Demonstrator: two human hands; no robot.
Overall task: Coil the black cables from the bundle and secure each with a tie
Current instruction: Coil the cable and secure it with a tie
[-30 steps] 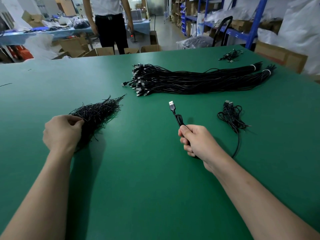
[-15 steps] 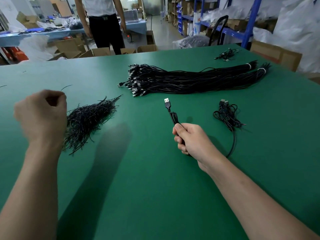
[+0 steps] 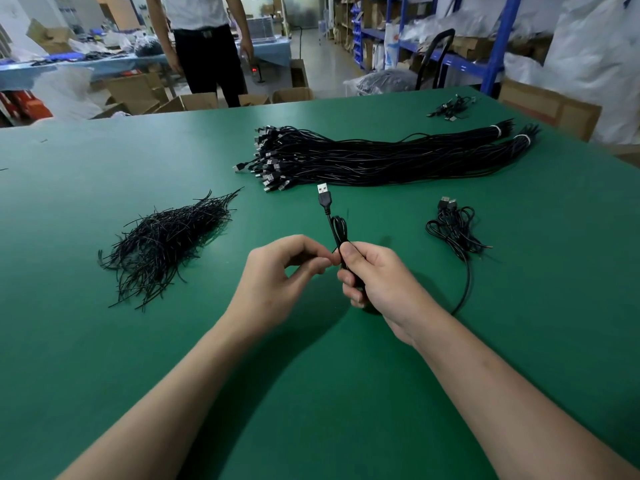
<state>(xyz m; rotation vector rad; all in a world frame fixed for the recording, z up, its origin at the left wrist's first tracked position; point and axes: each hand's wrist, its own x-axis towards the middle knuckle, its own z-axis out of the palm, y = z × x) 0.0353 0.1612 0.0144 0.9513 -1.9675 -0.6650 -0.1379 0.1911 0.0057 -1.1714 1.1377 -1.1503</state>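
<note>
My right hand [image 3: 375, 278] grips a coiled black USB cable [image 3: 337, 230] upright above the green table, its silver plug pointing away from me. My left hand [image 3: 280, 275] is right beside it, fingertips pinched together against the coil just under my right thumb; a thin black tie between them is too small to make out. The big bundle of straight black cables [image 3: 381, 157] lies across the far middle of the table. A loose pile of black wire ties [image 3: 162, 237] lies to the left.
Tied coils [image 3: 457, 226] lie to the right of my hands, one cable tail curving toward my right wrist. A few more cables [image 3: 450, 107] sit near the far right edge. A person [image 3: 204, 46] stands beyond the far edge among cardboard boxes.
My left hand left the tie pile, rose, and swung right to meet the coil in my right hand. The right hand kept its grip on the cable.
</note>
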